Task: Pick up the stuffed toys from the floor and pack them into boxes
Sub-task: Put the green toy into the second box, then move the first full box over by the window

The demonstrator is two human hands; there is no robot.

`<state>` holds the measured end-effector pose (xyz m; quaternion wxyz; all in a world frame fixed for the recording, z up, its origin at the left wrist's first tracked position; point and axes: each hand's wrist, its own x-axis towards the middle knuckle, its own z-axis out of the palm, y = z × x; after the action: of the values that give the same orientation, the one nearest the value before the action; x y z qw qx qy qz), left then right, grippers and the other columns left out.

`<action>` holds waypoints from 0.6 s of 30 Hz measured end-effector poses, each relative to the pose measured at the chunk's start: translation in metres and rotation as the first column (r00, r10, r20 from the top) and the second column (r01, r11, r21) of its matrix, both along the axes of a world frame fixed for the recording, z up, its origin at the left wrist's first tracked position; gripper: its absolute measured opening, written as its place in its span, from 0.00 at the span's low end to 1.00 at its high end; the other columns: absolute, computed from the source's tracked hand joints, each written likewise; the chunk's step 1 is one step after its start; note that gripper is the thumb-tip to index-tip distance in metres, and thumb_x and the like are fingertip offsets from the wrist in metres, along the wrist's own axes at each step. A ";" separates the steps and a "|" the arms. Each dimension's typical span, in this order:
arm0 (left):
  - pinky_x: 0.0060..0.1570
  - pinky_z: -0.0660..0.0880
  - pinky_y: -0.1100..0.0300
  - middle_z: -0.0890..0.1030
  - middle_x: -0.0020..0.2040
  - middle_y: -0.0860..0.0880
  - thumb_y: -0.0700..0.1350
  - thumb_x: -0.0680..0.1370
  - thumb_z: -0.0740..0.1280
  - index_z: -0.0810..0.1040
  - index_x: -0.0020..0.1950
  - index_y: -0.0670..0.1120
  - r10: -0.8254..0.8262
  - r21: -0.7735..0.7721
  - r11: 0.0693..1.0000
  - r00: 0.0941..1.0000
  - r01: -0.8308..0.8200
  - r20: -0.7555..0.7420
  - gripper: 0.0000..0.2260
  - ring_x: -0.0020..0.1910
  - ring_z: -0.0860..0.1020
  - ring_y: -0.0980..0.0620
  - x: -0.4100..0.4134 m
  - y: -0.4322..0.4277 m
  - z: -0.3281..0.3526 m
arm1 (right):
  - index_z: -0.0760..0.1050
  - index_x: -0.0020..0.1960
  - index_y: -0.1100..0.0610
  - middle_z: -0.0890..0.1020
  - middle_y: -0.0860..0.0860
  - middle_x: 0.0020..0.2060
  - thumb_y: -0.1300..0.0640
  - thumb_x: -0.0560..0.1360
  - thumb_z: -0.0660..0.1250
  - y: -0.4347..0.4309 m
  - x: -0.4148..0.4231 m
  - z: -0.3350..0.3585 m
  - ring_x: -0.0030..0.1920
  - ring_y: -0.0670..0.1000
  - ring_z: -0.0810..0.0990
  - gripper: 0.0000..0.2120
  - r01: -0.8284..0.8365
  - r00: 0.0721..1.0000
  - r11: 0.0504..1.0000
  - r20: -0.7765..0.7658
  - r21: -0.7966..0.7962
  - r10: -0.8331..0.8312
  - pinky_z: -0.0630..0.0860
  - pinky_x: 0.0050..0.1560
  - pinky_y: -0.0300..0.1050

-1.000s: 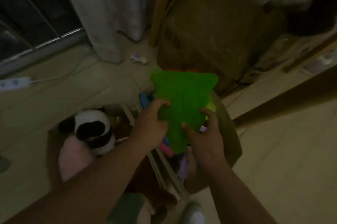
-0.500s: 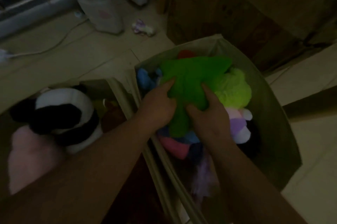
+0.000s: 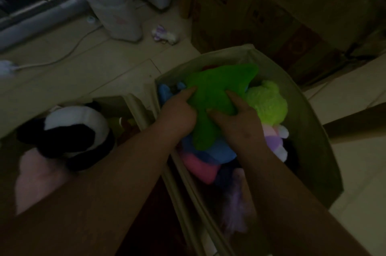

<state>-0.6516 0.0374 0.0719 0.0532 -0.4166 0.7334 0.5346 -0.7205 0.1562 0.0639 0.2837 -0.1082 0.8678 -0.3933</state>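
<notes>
Seating green toy [image 3: 217, 93] in box [image 3: 313, 151], left hand [image 3: 177, 114] and right hand [image 3: 238, 120] fingers [image 3: 232, 97] curled around it; overfull pile may pop it out.

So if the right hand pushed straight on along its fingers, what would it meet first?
The green toy itself: the right hand grips it, fingers pointing away and slightly left across it. Beyond that, probably the far wall of the box, though depth is unclear here.

I can't read any txt or labels; printed marks on the cardboard box [image 3: 240, 11], upper right of frame, too dark/blurry.
</notes>
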 end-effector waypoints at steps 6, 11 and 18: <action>0.55 0.74 0.66 0.73 0.66 0.49 0.36 0.80 0.59 0.72 0.68 0.51 0.073 0.062 0.996 0.994 -0.067 -0.087 0.19 0.58 0.76 0.52 0.014 0.004 0.042 | 0.77 0.62 0.44 0.78 0.54 0.57 0.30 0.57 0.67 0.008 -0.003 0.042 0.56 0.52 0.79 0.36 0.035 0.991 0.999 -0.133 0.011 -0.033 0.77 0.58 0.51; 0.47 0.73 0.68 0.80 0.52 0.56 0.41 0.78 0.64 0.75 0.55 0.60 0.130 0.097 0.989 0.975 -0.114 -0.179 0.14 0.48 0.78 0.61 0.024 -0.001 0.105 | 0.77 0.63 0.50 0.76 0.51 0.60 0.48 0.71 0.73 0.012 -0.003 0.120 0.58 0.48 0.74 0.21 0.016 0.992 0.999 -0.128 -0.036 -0.021 0.71 0.58 0.42; 0.40 0.67 0.80 0.77 0.49 0.60 0.42 0.77 0.67 0.75 0.60 0.57 0.118 0.034 0.993 0.946 -0.113 -0.302 0.14 0.43 0.73 0.77 0.029 -0.012 0.231 | 0.76 0.57 0.45 0.79 0.40 0.50 0.49 0.74 0.70 0.001 -0.001 0.255 0.53 0.43 0.77 0.12 -0.025 0.987 0.986 -0.158 -0.162 -0.001 0.72 0.47 0.31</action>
<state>-0.6228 0.0251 0.3029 -0.0880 -0.3714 0.7026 0.6005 -0.7219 0.1571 0.3186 0.2069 -0.1673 0.8516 -0.4516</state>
